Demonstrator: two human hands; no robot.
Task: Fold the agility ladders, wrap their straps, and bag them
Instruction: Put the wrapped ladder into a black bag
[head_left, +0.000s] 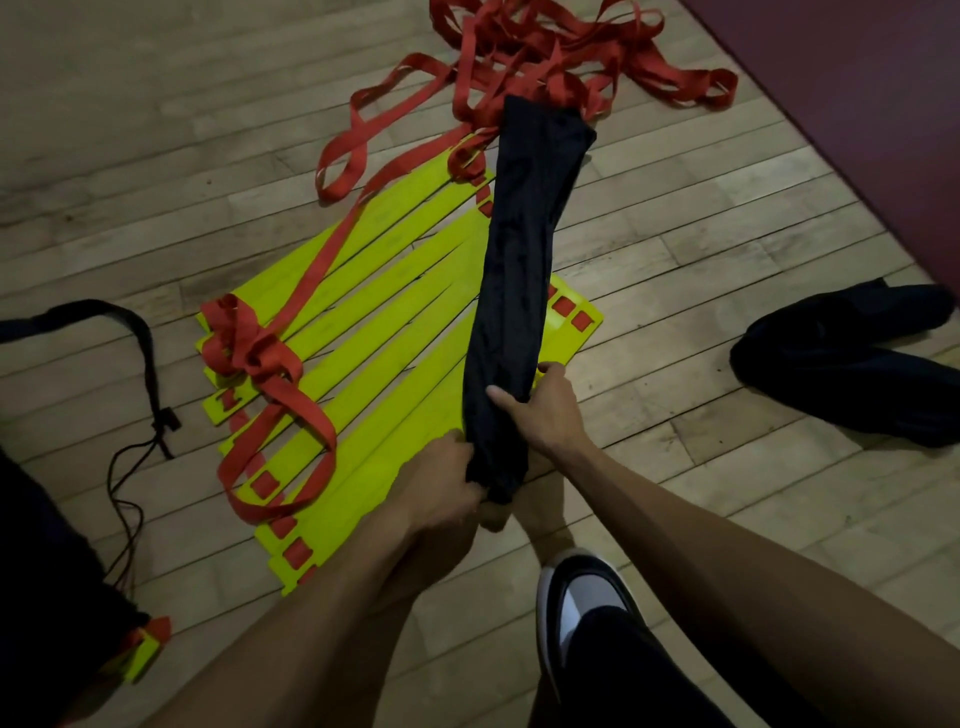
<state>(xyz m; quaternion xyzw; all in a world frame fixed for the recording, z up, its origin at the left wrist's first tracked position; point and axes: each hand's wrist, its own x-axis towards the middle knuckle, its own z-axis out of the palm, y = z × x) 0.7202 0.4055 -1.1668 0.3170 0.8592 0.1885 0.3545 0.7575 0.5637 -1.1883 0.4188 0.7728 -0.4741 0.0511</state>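
A long black bag (524, 270) lies filled and slanted across several yellow ladder rungs (374, 343) spread on the wooden floor. My left hand (447, 483) grips the bag's near end from the left. My right hand (540, 410) holds the same end from the right, thumb over the fabric. Red straps (260, 358) are bunched over the left ends of the rungs, and a loose tangle of red strap (545, 57) lies beyond the bag's far end.
A second black bag (841, 358) lies crumpled at the right. A black cord and strap (150, 374) trail at the left, beside a dark bag holding yellow rungs (140, 654). My shoe (582, 608) is at the bottom. A dark red mat (857, 104) fills the top right.
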